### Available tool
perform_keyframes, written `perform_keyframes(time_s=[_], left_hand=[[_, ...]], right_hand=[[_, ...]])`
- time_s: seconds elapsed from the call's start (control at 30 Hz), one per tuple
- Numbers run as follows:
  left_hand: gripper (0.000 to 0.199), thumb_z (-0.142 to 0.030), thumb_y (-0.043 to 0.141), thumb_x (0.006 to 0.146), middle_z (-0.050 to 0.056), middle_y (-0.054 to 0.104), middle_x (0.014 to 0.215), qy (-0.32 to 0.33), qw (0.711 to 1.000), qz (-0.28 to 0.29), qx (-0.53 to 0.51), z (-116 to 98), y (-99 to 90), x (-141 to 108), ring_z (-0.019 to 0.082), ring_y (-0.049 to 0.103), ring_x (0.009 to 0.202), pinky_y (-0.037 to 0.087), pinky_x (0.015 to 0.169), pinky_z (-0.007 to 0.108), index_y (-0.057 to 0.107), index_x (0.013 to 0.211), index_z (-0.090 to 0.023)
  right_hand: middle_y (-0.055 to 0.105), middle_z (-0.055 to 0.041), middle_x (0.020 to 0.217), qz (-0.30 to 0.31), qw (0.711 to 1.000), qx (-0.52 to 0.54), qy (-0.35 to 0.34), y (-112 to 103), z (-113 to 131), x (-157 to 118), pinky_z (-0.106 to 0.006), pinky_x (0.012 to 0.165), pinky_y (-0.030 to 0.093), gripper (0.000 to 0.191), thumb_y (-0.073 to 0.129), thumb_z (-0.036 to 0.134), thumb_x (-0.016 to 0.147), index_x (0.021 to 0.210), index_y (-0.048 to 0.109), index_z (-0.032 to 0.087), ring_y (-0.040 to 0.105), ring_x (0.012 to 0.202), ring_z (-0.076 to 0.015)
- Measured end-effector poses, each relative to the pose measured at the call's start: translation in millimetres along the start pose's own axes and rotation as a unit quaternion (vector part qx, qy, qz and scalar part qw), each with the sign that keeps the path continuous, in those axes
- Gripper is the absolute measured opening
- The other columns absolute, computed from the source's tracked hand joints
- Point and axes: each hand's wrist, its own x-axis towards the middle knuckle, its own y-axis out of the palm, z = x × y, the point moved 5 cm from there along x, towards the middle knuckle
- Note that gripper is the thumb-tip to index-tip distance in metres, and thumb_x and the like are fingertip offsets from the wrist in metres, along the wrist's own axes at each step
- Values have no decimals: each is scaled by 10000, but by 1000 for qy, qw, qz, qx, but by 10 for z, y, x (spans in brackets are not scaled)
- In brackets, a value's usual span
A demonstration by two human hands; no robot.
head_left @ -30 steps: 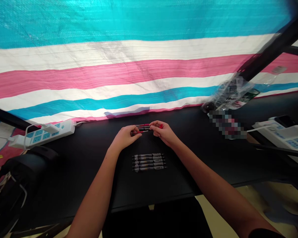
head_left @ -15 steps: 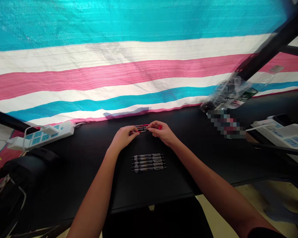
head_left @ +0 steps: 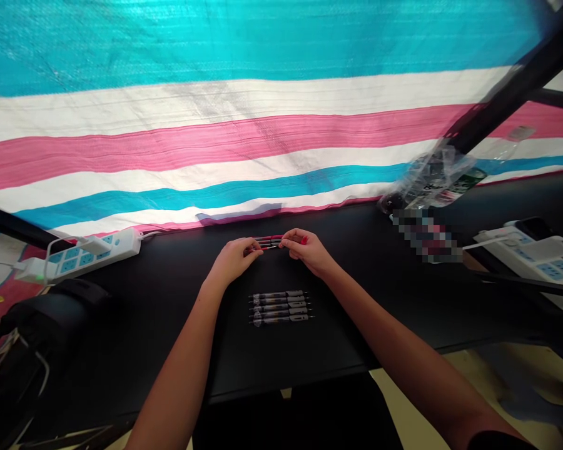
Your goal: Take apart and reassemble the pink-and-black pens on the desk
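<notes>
Toward the back of the black table, my left hand (head_left: 237, 257) and my right hand (head_left: 307, 250) pinch the two ends of a pen with red parts (head_left: 268, 248). The pen lies level between my fingertips. Just behind it, more red pens (head_left: 268, 239) rest side by side, partly covered by my fingers. A bit of red shows above my right fingers. Nearer to me, a row of clear pens with black parts (head_left: 281, 307) lies parallel on the table, several of them, their clips to the right.
On the left stand a white power strip (head_left: 126, 245) with plugs and a black bag-like object (head_left: 65, 319). Crumpled clear plastic packaging (head_left: 431, 178) lies at the back right, near another power strip (head_left: 497, 240). A striped tarp (head_left: 263, 137) hangs behind the black table (head_left: 169, 350).
My right hand has shifted very slightly with the pen end. The clear pens and my left hand look the same.
</notes>
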Motion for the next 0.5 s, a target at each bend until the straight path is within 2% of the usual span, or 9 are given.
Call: perform_keyframes(time_s=[0.2, 0.4, 0.5], left_hand=[[155, -322, 626, 917, 1, 671, 736, -12, 1000, 0, -8, 14, 8, -3, 158, 588, 667, 420, 636, 272, 708, 891, -192], [167, -334, 624, 918, 0, 663, 735, -15, 1000, 2, -9, 28, 13, -4, 156, 579, 660, 413, 634, 272, 704, 896, -190], [160, -329, 622, 920, -3, 663, 741, -18, 1000, 1, -7, 16, 4, -3, 156, 579, 669, 411, 641, 274, 702, 890, -194]], right_hand=[[660, -7, 753, 5, 1000, -1, -7, 4, -23, 8, -263, 481, 278, 361, 883, 432, 662, 764, 640, 185, 383, 508, -61], [749, -55, 889, 4, 1000, 13, -10, -14, -35, 19, -256, 471, 257, 360, 885, 399, 671, 777, 622, 177, 376, 488, -46], [756, -58, 848, 4, 1000, 19, -4, -13, -30, 20, -255, 465, 242, 381, 887, 413, 663, 778, 608, 181, 362, 479, -49]])
